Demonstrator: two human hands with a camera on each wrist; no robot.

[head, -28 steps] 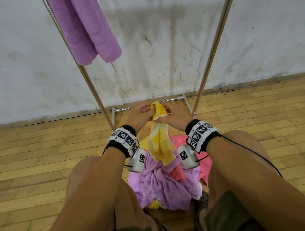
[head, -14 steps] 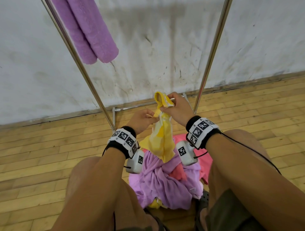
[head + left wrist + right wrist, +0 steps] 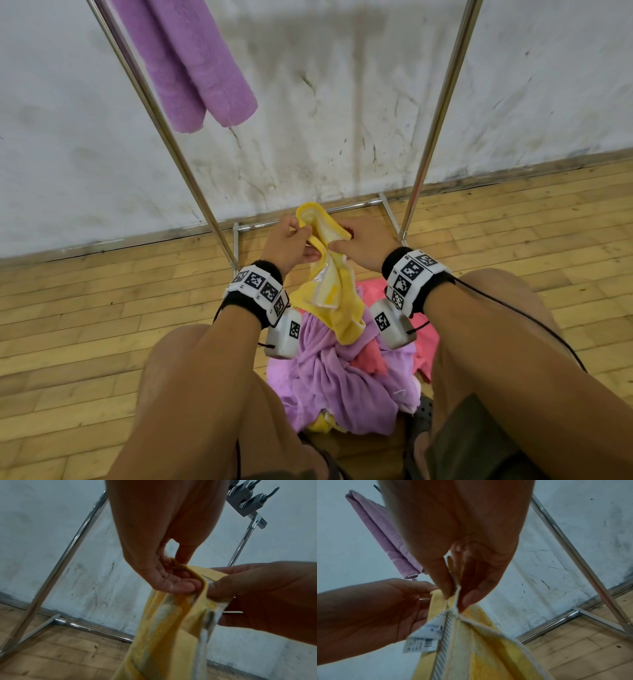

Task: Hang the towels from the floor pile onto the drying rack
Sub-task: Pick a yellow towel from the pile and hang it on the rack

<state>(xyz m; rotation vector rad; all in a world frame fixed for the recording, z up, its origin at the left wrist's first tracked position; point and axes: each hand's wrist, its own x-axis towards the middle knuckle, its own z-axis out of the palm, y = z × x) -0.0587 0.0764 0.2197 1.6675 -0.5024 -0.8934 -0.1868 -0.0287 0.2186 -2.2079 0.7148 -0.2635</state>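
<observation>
A yellow and white towel (image 3: 330,294) hangs between my two hands above the floor pile (image 3: 346,383) of lilac, pink and yellow towels. My left hand (image 3: 291,243) pinches its upper hem from the left; the left wrist view shows thumb and fingers closed on the yellow towel (image 3: 171,628). My right hand (image 3: 359,243) pinches the hem just to the right, with a white label dangling below the pinch on the yellow towel (image 3: 471,649). The chrome drying rack (image 3: 435,113) stands in front of me. A lilac towel (image 3: 191,65) hangs on it at upper left.
My bare knees flank the pile on both sides, and a dark sandal (image 3: 423,407) sits by its right edge. The rack's base bars (image 3: 308,214) lie on the wooden floor against a stained white wall (image 3: 325,102).
Both hands shifted along the towel's top hem: the left rose to meet the right, and a loop of yellow hem now stands up between them. The towel stays lifted off the pile.
</observation>
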